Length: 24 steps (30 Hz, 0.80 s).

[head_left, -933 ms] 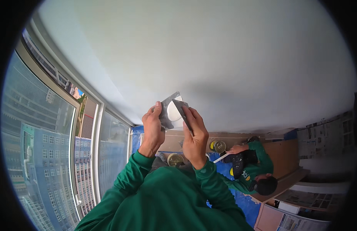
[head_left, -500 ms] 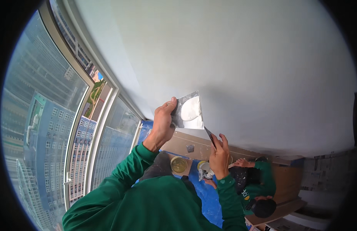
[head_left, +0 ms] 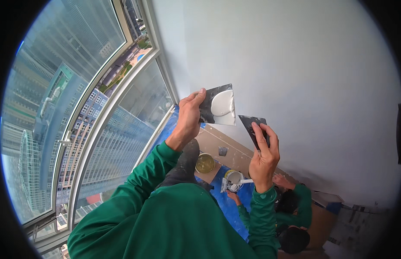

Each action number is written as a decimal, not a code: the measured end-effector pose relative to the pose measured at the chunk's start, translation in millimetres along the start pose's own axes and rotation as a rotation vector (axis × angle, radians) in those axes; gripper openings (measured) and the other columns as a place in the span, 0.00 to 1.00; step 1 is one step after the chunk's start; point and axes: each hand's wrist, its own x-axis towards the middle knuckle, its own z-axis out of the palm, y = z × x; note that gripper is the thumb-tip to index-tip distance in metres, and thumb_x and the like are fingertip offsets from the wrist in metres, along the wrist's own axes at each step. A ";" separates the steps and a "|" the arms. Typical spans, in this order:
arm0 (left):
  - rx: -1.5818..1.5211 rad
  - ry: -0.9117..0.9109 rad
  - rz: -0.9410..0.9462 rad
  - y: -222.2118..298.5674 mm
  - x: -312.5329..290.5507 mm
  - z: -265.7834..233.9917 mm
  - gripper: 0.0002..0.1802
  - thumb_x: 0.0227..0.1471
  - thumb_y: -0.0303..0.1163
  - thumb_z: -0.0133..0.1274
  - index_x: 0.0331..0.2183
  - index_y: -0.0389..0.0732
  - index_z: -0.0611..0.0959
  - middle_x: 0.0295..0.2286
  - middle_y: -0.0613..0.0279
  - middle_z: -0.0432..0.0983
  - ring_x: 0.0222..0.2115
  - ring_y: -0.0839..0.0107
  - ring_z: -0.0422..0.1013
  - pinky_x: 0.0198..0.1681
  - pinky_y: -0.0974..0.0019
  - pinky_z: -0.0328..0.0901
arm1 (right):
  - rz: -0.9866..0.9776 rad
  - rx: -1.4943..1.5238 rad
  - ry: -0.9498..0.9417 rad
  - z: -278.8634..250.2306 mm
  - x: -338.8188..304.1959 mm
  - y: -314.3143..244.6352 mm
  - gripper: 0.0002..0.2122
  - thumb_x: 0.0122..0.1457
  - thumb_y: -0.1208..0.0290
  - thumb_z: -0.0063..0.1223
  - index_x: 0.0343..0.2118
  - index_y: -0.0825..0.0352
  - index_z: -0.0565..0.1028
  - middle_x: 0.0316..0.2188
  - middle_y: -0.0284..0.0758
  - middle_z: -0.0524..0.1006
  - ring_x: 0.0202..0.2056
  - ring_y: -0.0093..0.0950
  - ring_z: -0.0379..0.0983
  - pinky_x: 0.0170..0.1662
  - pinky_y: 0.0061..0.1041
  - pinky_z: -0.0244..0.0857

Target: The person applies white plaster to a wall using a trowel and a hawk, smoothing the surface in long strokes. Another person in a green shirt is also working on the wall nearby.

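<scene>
One pale wall (head_left: pixel 287 77) fills the space beyond the dark plate (head_left: pixel 206 111) and to the right of it, while a large window (head_left: pixel 131 116) stands on the left side of this plate. The left hand (head_left: pixel 188 116) holds the plate by its left part, with the thumb at the edge and the other fingers apparently closed underneath, where I cannot see them. On the right half of the plate lies a thick, rounded portion of white paste (head_left: pixel 223 103). Just beside the plate, below and to its right but not touching it, the right hand (head_left: pixel 264 162) grips a dark blade (head_left: pixel 247 123), with fingers laid upon its face; how the thumb is placed, I cannot tell clearly. As for the progress, I judge that the loading of the plate is done, because the paste is gathered there in good quantity, and that this portion is left to be used. Both tools seem to be apart from the wall. I cannot find on it any clear border of a fresh coat, so how much is already covered, I cannot tell. Well below the plate stand a round tin (head_left: pixel 205 163) and, more to the right, a white pail (head_left: pixel 233 177), with a co-worker's hand (head_left: pixel 232 196) close to it.
</scene>
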 end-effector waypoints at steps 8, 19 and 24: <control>0.233 0.020 0.286 -10.5 -47.7 24.3 0.19 0.61 0.41 0.49 0.35 0.31 0.80 0.24 0.66 0.75 0.23 0.82 0.66 0.25 0.75 0.62 | -0.202 -0.354 -0.057 -4.1 -12.0 -31.3 0.28 0.43 0.85 0.50 0.49 0.50 0.77 0.51 0.37 0.70 0.56 0.43 0.62 0.52 0.42 0.57; 0.176 0.027 0.776 62.7 -63.4 -1.2 0.16 0.62 0.37 0.50 0.31 0.33 0.81 0.22 0.75 0.71 0.23 0.86 0.59 0.26 0.78 0.55 | 0.156 0.539 0.074 42.7 -45.2 -13.0 0.19 0.55 0.81 0.47 0.49 0.61 0.76 0.48 0.38 0.72 0.51 0.38 0.67 0.53 0.42 0.61; -0.031 0.099 0.605 103.9 -88.1 -82.0 0.13 0.61 0.34 0.50 0.36 0.33 0.80 0.30 0.64 0.79 0.29 0.77 0.74 0.34 0.73 0.69 | 0.642 1.522 0.168 103.2 3.4 -14.7 0.15 0.61 0.70 0.45 0.48 0.73 0.68 0.45 0.43 0.73 0.43 0.38 0.75 0.40 0.46 0.76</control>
